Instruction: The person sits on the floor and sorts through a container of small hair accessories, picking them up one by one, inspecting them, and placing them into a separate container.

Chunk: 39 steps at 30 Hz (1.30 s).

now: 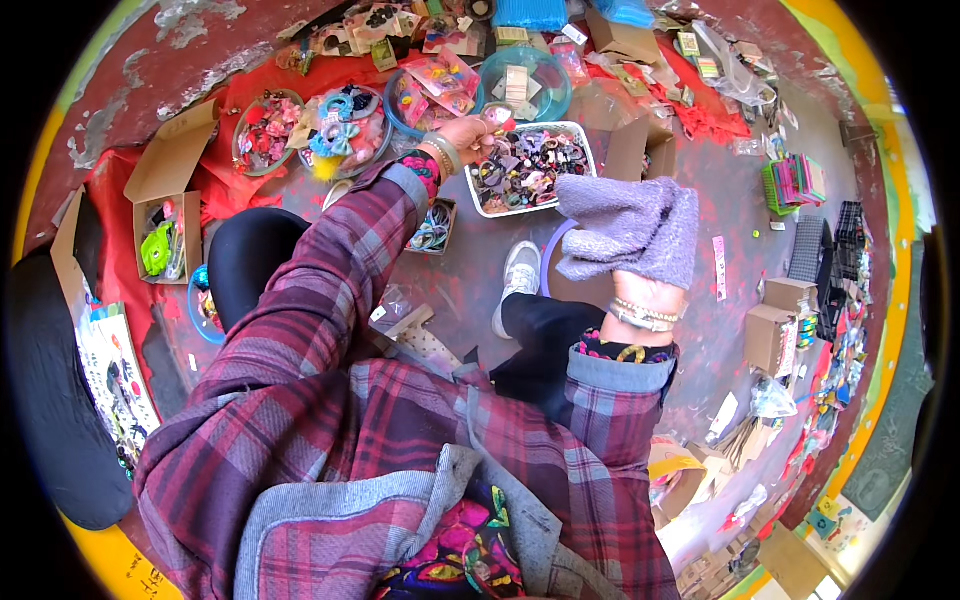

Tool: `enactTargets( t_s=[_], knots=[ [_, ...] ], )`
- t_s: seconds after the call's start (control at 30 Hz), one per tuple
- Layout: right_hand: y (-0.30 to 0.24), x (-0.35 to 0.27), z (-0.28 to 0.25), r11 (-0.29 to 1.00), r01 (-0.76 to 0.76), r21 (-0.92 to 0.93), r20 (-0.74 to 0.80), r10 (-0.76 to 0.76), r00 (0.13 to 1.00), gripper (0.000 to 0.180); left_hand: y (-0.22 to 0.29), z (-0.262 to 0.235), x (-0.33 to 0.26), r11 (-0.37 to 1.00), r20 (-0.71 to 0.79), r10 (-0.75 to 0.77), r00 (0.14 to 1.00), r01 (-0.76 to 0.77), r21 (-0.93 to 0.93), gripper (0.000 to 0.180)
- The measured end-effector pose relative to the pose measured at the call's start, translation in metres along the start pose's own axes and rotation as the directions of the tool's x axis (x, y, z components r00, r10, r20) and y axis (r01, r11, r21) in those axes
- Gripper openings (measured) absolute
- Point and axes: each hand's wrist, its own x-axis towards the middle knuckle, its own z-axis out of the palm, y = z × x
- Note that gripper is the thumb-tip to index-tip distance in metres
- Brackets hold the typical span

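My left hand point(465, 138) reaches forward over the left back corner of a white tray point(590, 150) heaped with small dark and coloured hair accessories point(530, 165). Its fingers are bent together around a small round pinkish thing point(497, 116) that I cannot make out. A fluffy grey-purple cloth point(635, 228) is bunched over my right hand point(648, 292), to the right of the tray. The cloth hides the right fingers, but it hangs from their grip. Both wrists wear bracelets.
Round baskets of hair ornaments point(345, 125) and a teal bowl point(555, 85) stand behind the tray. Open cardboard boxes point(165, 175) sit left. A small box of hair ties point(433, 228) lies below my left wrist. A green basket point(775, 190) and more goods line the right side.
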Motion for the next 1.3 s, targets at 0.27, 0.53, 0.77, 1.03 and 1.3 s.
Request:
enactTargets(
  t_s=[0.27, 0.53, 0.77, 1.03, 1.3],
  knots=[
    [0.01, -0.001, 0.01, 0.999, -0.025, 0.034, 0.123, 0.021, 0.992, 0.021, -0.034, -0.009, 0.048, 0.946, -0.114, -0.104, 0.988, 0.133, 0.295, 0.009],
    [0.004, -0.004, 0.01, 0.998, 0.067, -0.01, -0.209, -0.068, 0.976, 0.021, -0.051, 0.011, 0.039, 0.987, -0.099, -0.153, 0.983, 0.157, 0.031, 0.021],
    [0.0, 0.003, 0.002, 0.995, 0.089, -0.037, -0.278, -0.095, 0.956, 0.029, -0.013, 0.027, 0.001, 0.836, 0.254, -0.091, 0.963, 0.213, -0.506, 0.032],
    [0.016, 0.015, 0.008, 0.994, 0.043, -0.101, -0.077, -0.051, 0.996, 0.018, 0.051, 0.081, -0.091, 0.838, 0.652, 0.143, 0.745, 0.26, -0.481, 0.018],
    [0.054, 0.02, 0.024, 0.833, 0.328, -0.445, 0.378, -0.158, 0.912, 0.027, 0.058, 0.135, -0.18, 0.842, 0.481, 0.216, 0.85, 0.088, -0.533, 0.017]
  ],
)
